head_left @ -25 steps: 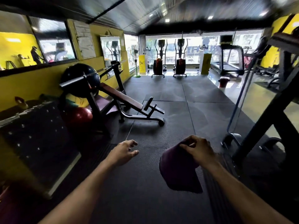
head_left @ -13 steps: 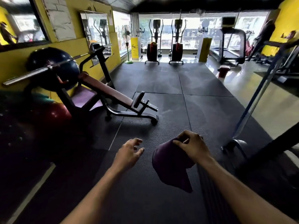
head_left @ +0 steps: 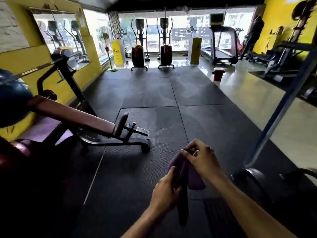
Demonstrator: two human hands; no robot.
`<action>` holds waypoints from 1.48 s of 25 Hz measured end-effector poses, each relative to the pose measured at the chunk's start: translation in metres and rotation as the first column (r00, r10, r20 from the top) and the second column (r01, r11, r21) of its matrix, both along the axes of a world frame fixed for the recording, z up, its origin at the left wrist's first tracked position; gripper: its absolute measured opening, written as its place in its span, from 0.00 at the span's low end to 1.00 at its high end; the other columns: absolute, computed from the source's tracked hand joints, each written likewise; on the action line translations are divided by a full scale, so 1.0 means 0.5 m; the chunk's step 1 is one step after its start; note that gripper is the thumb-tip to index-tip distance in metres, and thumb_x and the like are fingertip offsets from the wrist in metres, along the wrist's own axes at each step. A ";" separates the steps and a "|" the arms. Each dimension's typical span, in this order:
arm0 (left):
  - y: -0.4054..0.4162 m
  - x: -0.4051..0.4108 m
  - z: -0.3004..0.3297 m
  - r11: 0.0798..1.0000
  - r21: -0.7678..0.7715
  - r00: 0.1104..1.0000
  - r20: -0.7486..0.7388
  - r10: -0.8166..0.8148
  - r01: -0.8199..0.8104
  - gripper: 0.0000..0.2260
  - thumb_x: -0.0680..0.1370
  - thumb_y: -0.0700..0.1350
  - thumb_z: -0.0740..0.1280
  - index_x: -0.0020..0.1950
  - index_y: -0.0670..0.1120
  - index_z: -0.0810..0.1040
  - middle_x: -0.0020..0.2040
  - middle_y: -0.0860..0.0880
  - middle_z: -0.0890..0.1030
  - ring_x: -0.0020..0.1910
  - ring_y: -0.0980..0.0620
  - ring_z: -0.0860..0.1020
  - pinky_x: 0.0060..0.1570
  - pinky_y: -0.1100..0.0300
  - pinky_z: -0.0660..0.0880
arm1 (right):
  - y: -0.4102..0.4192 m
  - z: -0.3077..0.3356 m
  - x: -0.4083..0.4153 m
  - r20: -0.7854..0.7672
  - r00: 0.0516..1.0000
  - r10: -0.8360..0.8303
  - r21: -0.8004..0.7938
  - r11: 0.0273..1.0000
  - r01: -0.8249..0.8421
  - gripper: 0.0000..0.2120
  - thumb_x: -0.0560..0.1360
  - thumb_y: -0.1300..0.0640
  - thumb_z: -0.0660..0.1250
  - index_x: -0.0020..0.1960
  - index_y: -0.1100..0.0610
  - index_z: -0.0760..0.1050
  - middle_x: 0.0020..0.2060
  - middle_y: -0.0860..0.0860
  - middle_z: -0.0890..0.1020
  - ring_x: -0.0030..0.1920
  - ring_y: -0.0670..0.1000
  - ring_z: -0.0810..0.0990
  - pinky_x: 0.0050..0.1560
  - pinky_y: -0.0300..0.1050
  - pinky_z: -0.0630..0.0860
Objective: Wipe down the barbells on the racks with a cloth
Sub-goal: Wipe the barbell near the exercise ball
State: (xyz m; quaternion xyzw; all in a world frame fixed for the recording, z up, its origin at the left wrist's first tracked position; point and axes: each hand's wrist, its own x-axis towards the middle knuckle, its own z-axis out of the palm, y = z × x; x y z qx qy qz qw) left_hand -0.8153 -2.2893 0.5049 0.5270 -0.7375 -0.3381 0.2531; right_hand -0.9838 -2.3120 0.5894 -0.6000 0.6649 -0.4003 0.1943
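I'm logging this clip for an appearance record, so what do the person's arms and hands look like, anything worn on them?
Both forearms are bare, with no sleeves in view. The left hand shows no glove, watch or ring. The right hand is also ungloved, with no wristband visible.

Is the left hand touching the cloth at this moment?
Touching. The head view shows the left hand with its fingers curled round the purple cloth.

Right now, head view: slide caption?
Both hands, left hand and right hand, grip purple cloth beside racked barbell.
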 end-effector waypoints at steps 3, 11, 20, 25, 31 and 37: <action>-0.220 -0.016 0.018 0.997 -0.068 0.998 0.051 -0.031 0.034 0.15 0.73 0.56 0.55 0.54 0.53 0.75 0.50 0.55 0.79 0.48 0.50 0.79 0.47 0.46 0.77 | -0.194 -0.003 -0.088 -0.035 0.996 0.087 0.062 0.994 -0.085 0.12 0.75 0.47 0.73 0.56 0.49 0.79 0.46 0.43 0.80 0.45 0.44 0.79 0.40 0.32 0.70; -0.765 -0.030 0.148 0.957 -0.138 0.949 0.226 -0.220 0.255 0.11 0.76 0.61 0.63 0.53 0.58 0.77 0.44 0.56 0.82 0.43 0.59 0.80 0.45 0.55 0.78 | -0.643 -0.049 -0.164 -0.009 0.794 0.608 0.357 0.743 -0.566 0.17 0.74 0.36 0.70 0.59 0.40 0.74 0.57 0.38 0.79 0.59 0.39 0.77 0.60 0.44 0.73; -1.290 -0.034 -0.117 0.810 0.553 0.916 -0.190 0.353 -0.198 0.47 0.61 0.83 0.61 0.66 0.51 0.76 0.57 0.46 0.84 0.51 0.53 0.80 0.58 0.50 0.75 | -1.125 -0.132 -0.185 0.632 0.750 0.195 0.351 0.790 -0.502 0.04 0.82 0.60 0.64 0.50 0.60 0.74 0.42 0.52 0.79 0.45 0.50 0.75 0.46 0.44 0.73; -1.405 -0.188 -0.120 0.368 0.886 0.815 -0.423 0.396 0.281 0.38 0.78 0.70 0.52 0.67 0.41 0.80 0.63 0.41 0.82 0.64 0.45 0.80 0.70 0.48 0.70 | -1.358 -0.150 -0.267 0.676 0.737 -0.008 0.371 0.868 -0.331 0.07 0.82 0.63 0.62 0.58 0.61 0.77 0.45 0.48 0.83 0.46 0.40 0.81 0.47 0.31 0.75; -1.793 -0.299 -0.152 0.625 0.743 0.675 -0.590 0.444 0.238 0.30 0.72 0.51 0.76 0.68 0.35 0.76 0.66 0.33 0.77 0.59 0.42 0.78 0.61 0.50 0.73 | -1.704 -0.188 -0.382 0.760 0.650 -0.003 0.298 0.891 -0.344 0.11 0.79 0.63 0.68 0.60 0.63 0.73 0.48 0.55 0.83 0.48 0.51 0.80 0.47 0.41 0.80; -2.166 -0.290 -0.116 0.806 0.578 0.759 -0.580 0.296 0.127 0.19 0.75 0.41 0.72 0.64 0.36 0.79 0.57 0.42 0.83 0.55 0.50 0.80 0.55 0.58 0.76 | -2.119 -0.215 -0.444 0.432 0.892 0.133 0.446 0.828 -0.340 0.15 0.73 0.62 0.76 0.56 0.51 0.77 0.48 0.48 0.86 0.54 0.50 0.85 0.57 0.45 0.80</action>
